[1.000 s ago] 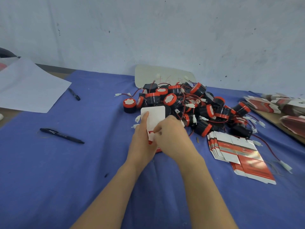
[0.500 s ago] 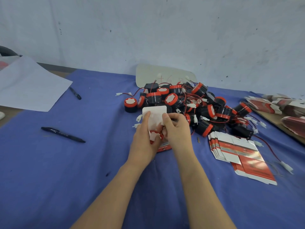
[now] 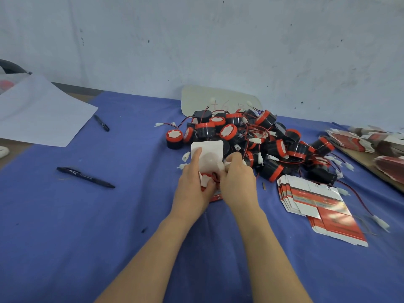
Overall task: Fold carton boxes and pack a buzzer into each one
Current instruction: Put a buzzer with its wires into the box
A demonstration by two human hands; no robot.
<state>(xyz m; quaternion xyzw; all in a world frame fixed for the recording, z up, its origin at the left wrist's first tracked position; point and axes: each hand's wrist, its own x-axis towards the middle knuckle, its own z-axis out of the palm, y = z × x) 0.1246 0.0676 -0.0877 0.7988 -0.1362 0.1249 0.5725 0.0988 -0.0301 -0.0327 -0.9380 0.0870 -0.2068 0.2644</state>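
Left hand [image 3: 192, 190], right hand [image 3: 238, 185], both gripping carton box [image 3: 208, 153]

Both hands [image 3: 215, 182] grip a carton [image 3: 207, 157], perhaps around a buzzer

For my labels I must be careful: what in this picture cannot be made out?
Head view only.
Buzzer in the carton: mostly hidden by left hand and right hand.
Print on flat cartons: blurred, too small.
Stacks at right edge: cut off, blurred.
Dark object at left edge: cut off.
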